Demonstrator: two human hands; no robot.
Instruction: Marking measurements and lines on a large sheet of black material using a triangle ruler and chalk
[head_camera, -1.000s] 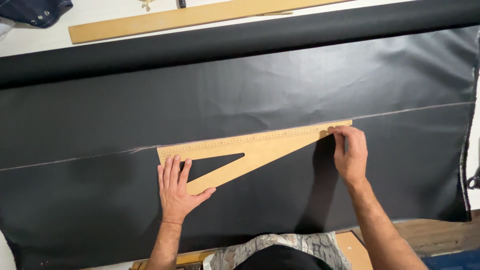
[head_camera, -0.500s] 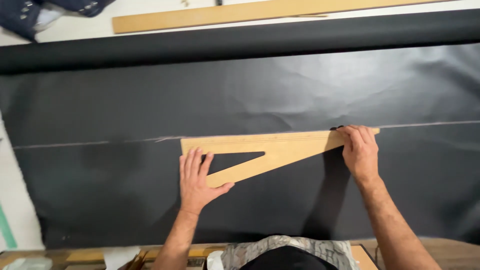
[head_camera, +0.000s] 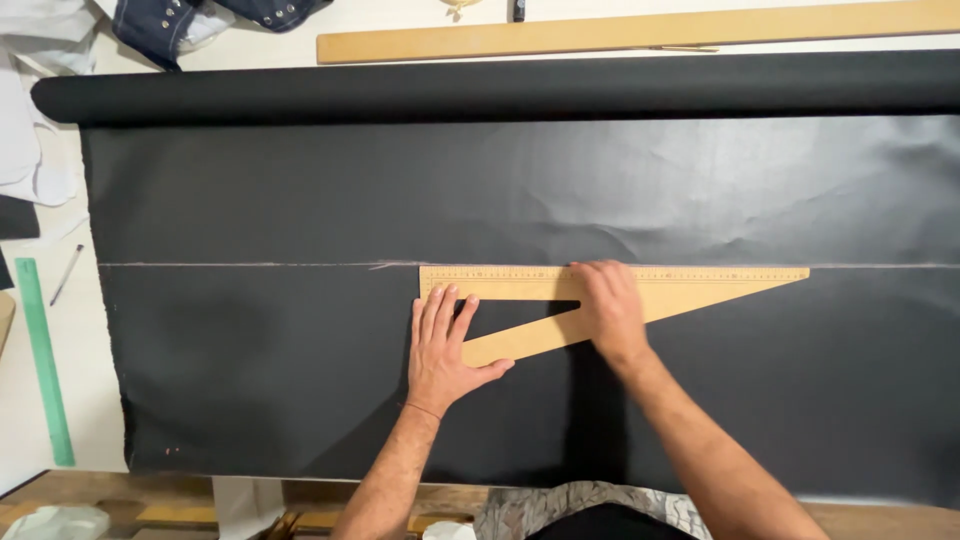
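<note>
The wooden set square (head_camera: 640, 290) lies flat on the black fabric (head_camera: 300, 200), its long ruled edge lined up along a pale chalk line (head_camera: 240, 265) running across the cloth. The left hand (head_camera: 440, 345) presses down on its short end, fingers spread flat. The right hand (head_camera: 606, 310) rests palm-down over the middle, fingers together, holding nothing. It looks like the square is being aligned; marking would call for steady pressure.
</note>
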